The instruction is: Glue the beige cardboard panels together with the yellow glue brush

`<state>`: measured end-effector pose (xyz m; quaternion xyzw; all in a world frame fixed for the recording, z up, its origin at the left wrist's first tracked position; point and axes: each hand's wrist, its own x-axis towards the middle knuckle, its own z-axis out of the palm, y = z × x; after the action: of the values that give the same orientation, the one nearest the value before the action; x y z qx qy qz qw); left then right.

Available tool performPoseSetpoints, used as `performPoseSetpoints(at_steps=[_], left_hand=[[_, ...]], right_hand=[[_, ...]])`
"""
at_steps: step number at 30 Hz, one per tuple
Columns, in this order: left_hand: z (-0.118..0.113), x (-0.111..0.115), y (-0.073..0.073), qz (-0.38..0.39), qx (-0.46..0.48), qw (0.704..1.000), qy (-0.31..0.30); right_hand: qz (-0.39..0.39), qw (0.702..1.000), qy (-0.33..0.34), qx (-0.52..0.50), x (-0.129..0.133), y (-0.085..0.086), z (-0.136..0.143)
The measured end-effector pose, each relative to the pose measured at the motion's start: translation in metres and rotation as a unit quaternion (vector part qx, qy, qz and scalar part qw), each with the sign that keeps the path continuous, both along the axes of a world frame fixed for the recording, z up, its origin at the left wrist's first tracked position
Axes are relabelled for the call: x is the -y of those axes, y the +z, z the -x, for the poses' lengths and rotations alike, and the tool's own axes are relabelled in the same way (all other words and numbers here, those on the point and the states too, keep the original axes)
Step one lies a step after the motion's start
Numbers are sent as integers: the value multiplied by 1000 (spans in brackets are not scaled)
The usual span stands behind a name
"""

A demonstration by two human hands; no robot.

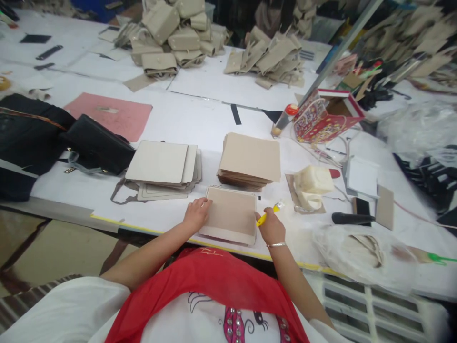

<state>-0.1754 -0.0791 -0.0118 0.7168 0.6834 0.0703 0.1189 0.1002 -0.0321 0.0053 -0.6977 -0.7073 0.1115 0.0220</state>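
A beige rectangular panel (232, 212) lies on a low stack of pale pieces at the table's front edge, right before me. My left hand (197, 214) is closed at the panel's left edge, its fingertips pressed there. Just past the right edge, my right hand (272, 228) is closed round a yellow-handled brush (276, 206), whose whitish tip points away to the right. Behind the panel stands a taller stack of beige panels (250, 156). To its left lies a stack of cream panels (157, 162) with rounded corners, a grey strap sticking out.
A black bag (98, 145) and pink sheet (117, 114) lie left. Right are a cream glue-stained container (314, 181), black-handled tool (352, 218), plastic bag (357, 257), red-capped bottle (284, 120) and red patterned box (321, 119). Beige bag pieces (171, 33) are heaped behind.
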Motion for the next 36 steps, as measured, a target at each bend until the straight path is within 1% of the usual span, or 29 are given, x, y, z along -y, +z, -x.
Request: performPoseSetpoints(at_steps=[1, 3, 4, 6, 8, 9, 10, 11, 12, 14, 16, 17, 19, 24, 27, 30, 32, 33, 34, 36], left_hand=[[-5, -2, 2, -8, -7, 999, -37], [-17, -6, 4, -22, -5, 994, -109], [-23, -8, 3, -26, -1, 990, -139], [-35, -12, -2, -25, 4, 984, -178], [-42, -15, -8, -9, 2, 982, -188], [-44, -15, -11, 0, -2, 982, -189], [-45, -16, -13, 5, -6, 982, -190], [-45, -15, -16, 7, -10, 982, -190], [-44, -15, -17, 7, -12, 981, -193], [-43, -14, -19, 4, -15, 981, -192], [-42, -14, -20, 4, -16, 982, -189], [-41, -14, -20, 4, -16, 982, -188], [-40, -14, -21, 4, -14, 982, -187], [-40, -12, -24, 9, -5, 981, -193], [-41, -11, -26, 13, -6, 982, -189], [-43, -12, -27, 18, -15, 982, -185], [-46, -12, -26, 26, -19, 982, -186], [-47, -12, -24, 30, -21, 982, -185], [-48, -12, -23, 35, -21, 982, -184], [-49, -12, -21, 43, -20, 983, -178]], right_hand=[[-21, 999, 3, -27, 1, 9, -1], [-44, 990, 9, -133, -1, 27, 2], [-42, 978, 8, -206, -3, 34, 7], [1, 933, -4, -359, -12, 41, 25], [81, 876, -24, -474, -25, 37, 53], [122, 851, -35, -509, -32, 31, 69], [154, 832, -49, -531, -39, 24, 85], [173, 820, -66, -542, -45, 16, 100], [184, 812, -80, -548, -51, 8, 113], [195, 809, -98, -546, -58, -4, 130], [199, 813, -112, -536, -62, -12, 132], [195, 816, -124, -530, -63, -14, 128], [176, 824, -152, -517, -64, -14, 107], [119, 835, -223, -489, -59, -6, 27], [99, 838, -255, -473, -48, 3, -18], [63, 845, -247, -470, -30, 7, -58], [32, 865, -215, -452, -14, 1, -79], [22, 884, -192, -426, -6, -6, -86], [17, 908, -167, -384, 2, -14, -92], [15, 960, -105, -260, 16, -36, -95]])
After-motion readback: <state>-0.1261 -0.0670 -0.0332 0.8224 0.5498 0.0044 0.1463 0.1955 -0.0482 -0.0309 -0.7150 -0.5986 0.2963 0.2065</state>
